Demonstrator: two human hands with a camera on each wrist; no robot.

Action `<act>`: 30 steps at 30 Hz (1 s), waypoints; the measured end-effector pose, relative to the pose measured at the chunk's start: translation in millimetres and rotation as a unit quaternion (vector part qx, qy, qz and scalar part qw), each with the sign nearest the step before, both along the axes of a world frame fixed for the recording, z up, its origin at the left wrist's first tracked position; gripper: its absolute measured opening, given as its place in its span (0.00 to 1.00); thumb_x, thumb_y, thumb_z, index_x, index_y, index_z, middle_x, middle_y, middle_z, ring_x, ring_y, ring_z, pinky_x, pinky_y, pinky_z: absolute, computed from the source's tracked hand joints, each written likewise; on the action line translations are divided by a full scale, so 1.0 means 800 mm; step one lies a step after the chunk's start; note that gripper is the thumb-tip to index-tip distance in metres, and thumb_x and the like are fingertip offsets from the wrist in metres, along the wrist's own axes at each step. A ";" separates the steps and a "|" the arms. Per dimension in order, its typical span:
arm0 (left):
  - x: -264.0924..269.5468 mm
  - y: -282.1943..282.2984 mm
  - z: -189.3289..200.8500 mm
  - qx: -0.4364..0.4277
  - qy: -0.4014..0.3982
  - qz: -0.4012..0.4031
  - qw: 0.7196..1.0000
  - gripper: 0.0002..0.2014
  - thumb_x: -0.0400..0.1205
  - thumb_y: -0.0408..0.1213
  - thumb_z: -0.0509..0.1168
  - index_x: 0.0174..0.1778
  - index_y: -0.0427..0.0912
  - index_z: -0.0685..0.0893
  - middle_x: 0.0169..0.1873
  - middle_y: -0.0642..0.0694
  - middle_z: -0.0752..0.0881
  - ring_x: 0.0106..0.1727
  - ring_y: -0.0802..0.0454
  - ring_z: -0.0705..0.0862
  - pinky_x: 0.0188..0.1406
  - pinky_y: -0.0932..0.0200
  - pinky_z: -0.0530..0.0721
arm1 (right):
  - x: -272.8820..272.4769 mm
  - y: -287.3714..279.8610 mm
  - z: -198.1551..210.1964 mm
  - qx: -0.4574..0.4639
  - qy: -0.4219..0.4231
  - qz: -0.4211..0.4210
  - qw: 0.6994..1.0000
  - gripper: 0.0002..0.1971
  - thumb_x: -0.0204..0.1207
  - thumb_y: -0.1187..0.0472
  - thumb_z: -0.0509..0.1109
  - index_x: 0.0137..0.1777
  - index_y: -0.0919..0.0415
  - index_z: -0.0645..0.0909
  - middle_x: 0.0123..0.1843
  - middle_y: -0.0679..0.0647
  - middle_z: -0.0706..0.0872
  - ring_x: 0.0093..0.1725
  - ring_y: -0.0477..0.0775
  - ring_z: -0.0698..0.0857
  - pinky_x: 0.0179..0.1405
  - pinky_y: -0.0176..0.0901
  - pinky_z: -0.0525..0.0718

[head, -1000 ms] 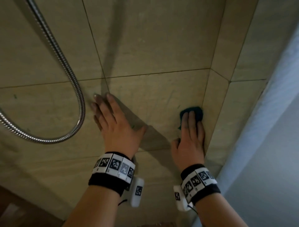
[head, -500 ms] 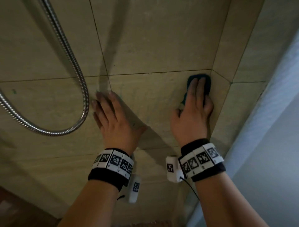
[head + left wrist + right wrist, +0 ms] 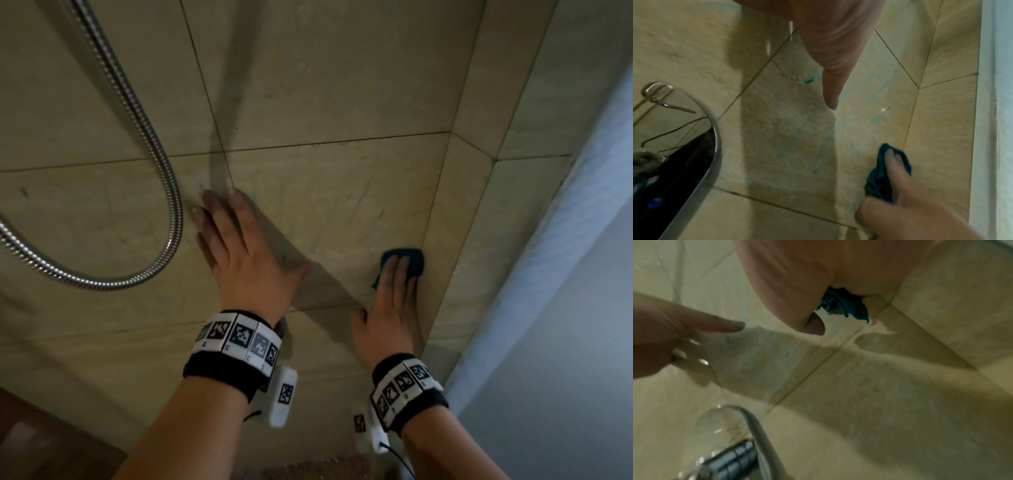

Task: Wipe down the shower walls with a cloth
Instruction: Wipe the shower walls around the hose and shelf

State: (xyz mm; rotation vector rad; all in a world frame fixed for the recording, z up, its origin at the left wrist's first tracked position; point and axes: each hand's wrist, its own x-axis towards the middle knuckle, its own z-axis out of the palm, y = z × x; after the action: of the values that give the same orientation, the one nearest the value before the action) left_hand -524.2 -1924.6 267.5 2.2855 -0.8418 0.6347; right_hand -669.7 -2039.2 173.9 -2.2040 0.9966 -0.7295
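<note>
Tiled wall (image 3: 342,85): left hand (image 3: 246,263) spread flat, right hand (image 3: 390,308) pressing cloth (image 3: 412,260); wrist views reveal teal streaks (image 3: 801,128).

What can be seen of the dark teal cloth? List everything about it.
The dark teal cloth is small, soft-looking and bunched into crumpled folds, not spread flat. The right hand presses it against the beige tiled shower wall with straight fingers laid over it, so only its top edge and left side show. It sits low on the wall, close beside the vertical corner joint. Faint teal streaks mark the tile to its left.
</note>
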 end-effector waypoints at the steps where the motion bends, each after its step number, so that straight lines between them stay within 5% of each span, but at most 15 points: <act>1: 0.000 0.000 0.000 0.000 0.002 -0.001 1.000 0.79 0.62 0.70 0.81 0.91 0.36 0.35 0.89 0.28 0.36 0.90 0.26 0.36 0.89 0.28 0.42 | 0.001 -0.001 0.010 -0.008 -0.011 -0.004 1.000 0.50 0.83 0.64 0.61 0.87 0.46 0.23 0.81 0.33 0.14 0.84 0.45 0.23 0.76 0.35 0.36; 4: -0.001 0.000 0.001 -0.003 0.011 -0.008 1.000 0.75 0.66 0.71 0.78 0.91 0.38 0.33 0.89 0.30 0.33 0.90 0.27 0.33 0.89 0.27 0.42 | 0.007 -0.011 0.065 -0.082 -0.055 -0.014 0.995 0.49 0.82 0.64 0.63 0.90 0.47 0.29 0.85 0.36 0.20 0.86 0.47 0.27 0.79 0.36 0.30; 7: -0.002 -0.001 0.002 -0.013 0.016 -0.019 1.000 0.72 0.71 0.70 0.76 0.90 0.41 0.31 0.89 0.32 0.31 0.89 0.29 0.31 0.89 0.28 0.40 | 0.011 -0.029 0.141 -0.167 -0.098 -0.032 0.981 0.47 0.80 0.64 0.63 0.91 0.49 0.37 0.91 0.42 0.33 0.90 0.56 0.37 0.87 0.48 0.37; 11: -0.003 -0.004 0.002 -0.025 0.024 -0.023 0.999 0.72 0.71 0.70 0.77 0.90 0.42 0.30 0.89 0.33 0.30 0.89 0.30 0.30 0.88 0.31 0.36 | 0.013 -0.036 0.183 -0.199 -0.133 -0.038 0.970 0.45 0.79 0.64 0.62 0.92 0.50 0.41 0.93 0.45 0.40 0.91 0.59 0.41 0.88 0.48 0.40; 15: -0.002 -0.003 0.001 -0.023 0.020 -0.024 0.999 0.72 0.70 0.70 0.77 0.90 0.41 0.31 0.89 0.32 0.31 0.89 0.29 0.31 0.88 0.30 0.37 | 0.010 -0.031 0.128 -0.184 -0.080 -0.037 0.979 0.49 0.78 0.65 0.60 0.90 0.47 0.33 0.88 0.37 0.27 0.90 0.56 0.36 0.89 0.51 0.40; 18: -0.001 -0.002 0.000 -0.020 0.013 -0.025 0.999 0.72 0.70 0.70 0.77 0.91 0.39 0.33 0.89 0.30 0.33 0.89 0.27 0.33 0.88 0.28 0.40 | 0.006 -0.016 0.060 -0.116 -0.003 -0.030 0.993 0.52 0.80 0.64 0.61 0.86 0.44 0.22 0.81 0.34 0.15 0.86 0.49 0.27 0.77 0.36 0.24; 21: 0.001 0.000 -0.001 -0.019 0.011 -0.027 0.999 0.72 0.70 0.70 0.76 0.91 0.37 0.35 0.89 0.29 0.35 0.89 0.26 0.34 0.88 0.27 0.41 | -0.003 -0.003 -0.006 -0.043 0.057 -0.007 0.997 0.52 0.82 0.65 0.60 0.81 0.43 0.16 0.78 0.34 0.11 0.87 0.51 0.27 0.71 0.30 0.20; 24: 0.003 0.001 -0.003 -0.016 0.004 -0.031 0.999 0.72 0.69 0.72 0.76 0.91 0.37 0.36 0.89 0.28 0.36 0.89 0.25 0.36 0.88 0.27 0.41 | -0.009 0.002 -0.036 0.002 0.074 0.003 0.997 0.53 0.84 0.65 0.61 0.79 0.42 0.14 0.78 0.33 0.11 0.89 0.52 0.29 0.73 0.34 0.25; 27: 0.004 0.001 -0.005 -0.016 -0.008 -0.023 1.000 0.73 0.68 0.72 0.76 0.91 0.35 0.38 0.89 0.27 0.39 0.89 0.24 0.38 0.88 0.27 0.42 | -0.010 0.006 -0.033 0.007 0.048 0.013 0.999 0.53 0.83 0.65 0.61 0.81 0.40 0.16 0.80 0.32 0.14 0.88 0.50 0.29 0.71 0.27 0.26; 30: 0.002 0.001 -0.004 -0.014 0.000 -0.025 1.000 0.73 0.68 0.72 0.76 0.91 0.37 0.36 0.89 0.28 0.37 0.90 0.25 0.36 0.88 0.29 0.40 | -0.008 0.007 -0.014 -0.023 0.020 0.032 0.999 0.50 0.83 0.65 0.60 0.84 0.40 0.21 0.82 0.30 0.17 0.87 0.49 0.26 0.78 0.35 0.37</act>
State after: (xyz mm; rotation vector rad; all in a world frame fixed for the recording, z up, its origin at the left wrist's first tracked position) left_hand -522.2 -1924.1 264.1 2.2335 -0.8812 0.6194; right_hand -676.3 -2033.3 162.4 -2.2870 0.9344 -0.6873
